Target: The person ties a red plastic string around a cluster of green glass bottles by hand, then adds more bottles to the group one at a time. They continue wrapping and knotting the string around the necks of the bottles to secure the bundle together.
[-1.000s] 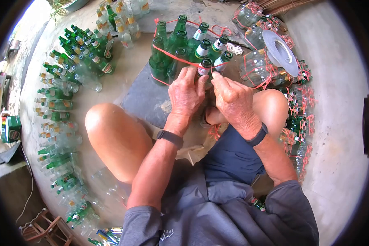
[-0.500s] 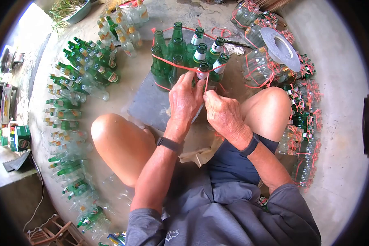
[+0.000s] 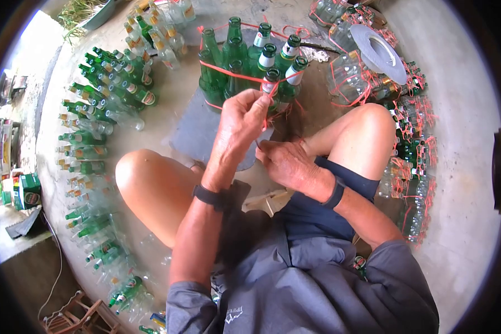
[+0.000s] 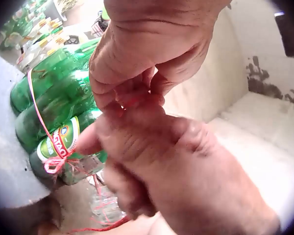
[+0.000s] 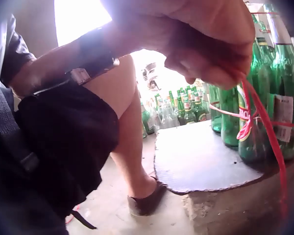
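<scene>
One grey shirt (image 3: 317,295) nearest, dark shorts (image 3: 328,214) and two bare, bent knees (image 3: 142,175) just past it. Between the knees, both hands on red string (image 5: 270,134): left hand (image 3: 240,119) pinching it with curled fingers, in front of the nearest bottle's neck in the head view; right hand (image 3: 292,162) lower and closer to the shirt, fingers likewise curled in on the string. Exact fingertip grip partly hidden by knuckles in the left wrist view; a loose length trailing down in the right wrist view.

Just beyond, upright green bottles (image 3: 235,51) in a tight cluster, some with white neck labels, standing on a grey slab (image 3: 197,133), more string passed around them high and low, a small frayed knot (image 4: 56,164) by one label.

Well to the left, green and clear loose bottles (image 3: 89,151) in a long curve on the floor. To the right, clear bundled bottles (image 3: 348,83) bound in red, a pale ring-shaped disc (image 3: 369,49) on top. Farthest, at the top edge, a bowl (image 3: 101,15) of green stalks.
</scene>
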Available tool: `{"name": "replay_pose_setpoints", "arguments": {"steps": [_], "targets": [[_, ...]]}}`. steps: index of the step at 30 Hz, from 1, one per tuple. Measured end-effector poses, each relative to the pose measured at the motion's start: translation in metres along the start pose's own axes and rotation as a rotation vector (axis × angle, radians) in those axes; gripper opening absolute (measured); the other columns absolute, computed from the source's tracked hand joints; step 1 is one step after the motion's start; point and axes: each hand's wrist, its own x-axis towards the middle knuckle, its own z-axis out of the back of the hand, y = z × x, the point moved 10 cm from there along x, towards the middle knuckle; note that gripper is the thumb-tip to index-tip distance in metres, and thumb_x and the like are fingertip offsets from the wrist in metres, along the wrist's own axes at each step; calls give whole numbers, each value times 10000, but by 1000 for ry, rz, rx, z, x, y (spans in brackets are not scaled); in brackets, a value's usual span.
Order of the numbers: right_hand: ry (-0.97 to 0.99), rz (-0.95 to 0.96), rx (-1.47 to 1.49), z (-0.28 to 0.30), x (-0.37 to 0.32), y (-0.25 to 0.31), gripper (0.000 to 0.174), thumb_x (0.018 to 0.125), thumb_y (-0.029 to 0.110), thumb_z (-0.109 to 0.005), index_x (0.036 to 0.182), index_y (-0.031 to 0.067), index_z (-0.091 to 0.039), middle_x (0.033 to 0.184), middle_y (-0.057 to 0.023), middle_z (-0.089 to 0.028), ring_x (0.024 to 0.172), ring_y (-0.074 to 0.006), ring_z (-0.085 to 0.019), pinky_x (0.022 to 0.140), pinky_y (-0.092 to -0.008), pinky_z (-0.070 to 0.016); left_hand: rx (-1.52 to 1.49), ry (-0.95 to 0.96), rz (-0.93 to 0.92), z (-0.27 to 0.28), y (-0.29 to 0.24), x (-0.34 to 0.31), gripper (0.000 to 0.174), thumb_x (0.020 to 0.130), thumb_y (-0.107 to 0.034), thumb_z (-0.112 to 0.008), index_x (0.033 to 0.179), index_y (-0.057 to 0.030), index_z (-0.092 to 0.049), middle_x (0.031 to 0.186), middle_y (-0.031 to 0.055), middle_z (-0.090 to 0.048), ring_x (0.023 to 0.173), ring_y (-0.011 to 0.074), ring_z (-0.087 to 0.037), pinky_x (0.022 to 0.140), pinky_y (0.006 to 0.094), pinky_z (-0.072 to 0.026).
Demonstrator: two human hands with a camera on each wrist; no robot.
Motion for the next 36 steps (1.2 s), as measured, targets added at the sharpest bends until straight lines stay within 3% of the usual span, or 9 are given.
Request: {"name": "replay_pose_setpoints", "arguments": {"steps": [6, 8, 10, 14, 16, 18, 22, 25, 36], "targets": [[232, 27, -47, 31, 1, -42, 199, 986, 183, -601, 907, 8, -653, 832, -202, -685, 819, -452, -679, 718, -514, -538, 289, -113, -203, 21, -20, 6, 237, 1005, -180, -680, 1004, 51, -728, 747, -42, -577, 692, 52, -481, 603, 266, -407], [118, 20, -9, 68, 12, -54, 182, 985, 163, -610, 919, 2, -660, 760, -195, -645, 727, -376, -674, 674, -459, -527, 335, -164, -213, 24, -21, 7, 224, 994, -159, -682, 991, 59, -729, 723, -36, -573, 676, 55, -482, 593, 274, -411], [143, -109, 60, 96, 23, -63, 184, 1004, 174, -661, 941, 1, -675, 708, -47, -576, 690, -95, -577, 639, -307, -487, 362, -210, -253, 26, -21, 8, 216, 989, -143, -679, 984, 68, -727, 702, -20, -578, 657, 58, -486, 581, 285, -418], [169, -128, 481, 131, 37, -38, 231, 1024, 238, -683, 958, 19, -712, 752, 48, -600, 729, -47, -575, 669, -269, -502, 430, -263, -309, 31, -28, 6, 211, 986, -134, -676, 982, 71, -726, 673, 7, -579, 641, 66, -498, 577, 292, -431], [170, -142, 558, 139, 39, -14, 240, 1032, 251, -678, 965, 25, -718, 790, 33, -645, 747, -51, -602, 703, -263, -515, 504, -280, -226, 34, -28, 8, 228, 920, -209, -675, 973, -14, -781, 822, 201, -740, 810, 367, -747, 770, 428, -568], [216, -217, 757, 129, 39, -7, 249, 1030, 271, -685, 955, 43, -752, 775, 30, -662, 703, -41, -595, 626, -222, -479, 503, -277, -220, 34, -27, 9, 225, 921, -207, -674, 975, -16, -781, 833, 206, -740, 822, 379, -743, 772, 434, -567], [505, -82, 750, 90, 23, 40, 250, 1017, 281, -701, 1012, 37, -759, 824, -31, -716, 746, -108, -643, 698, -276, -515, 556, -284, -277, 36, -32, 11, 215, 927, -200, -664, 982, -27, -780, 865, 219, -739, 864, 415, -734, 783, 454, -566], [464, 218, 412, 76, 7, 59, 263, 944, 277, -741, 1054, 38, -734, 961, -170, -672, 952, -343, -682, 837, -439, -536, 570, -295, -270, 39, -36, 8, 211, 929, -198, -660, 987, -36, -781, 884, 222, -739, 883, 435, -724, 788, 477, -566], [-173, 347, -62, 162, 80, 37, 141, 922, 75, -658, 1034, 31, -730, 933, -165, -690, 876, -372, -697, 784, -436, -555, 745, -426, -328, 49, -44, 6, 179, 922, -224, -677, 922, -81, -785, 866, 189, -734, 842, 439, -709, 747, 522, -565]]}}
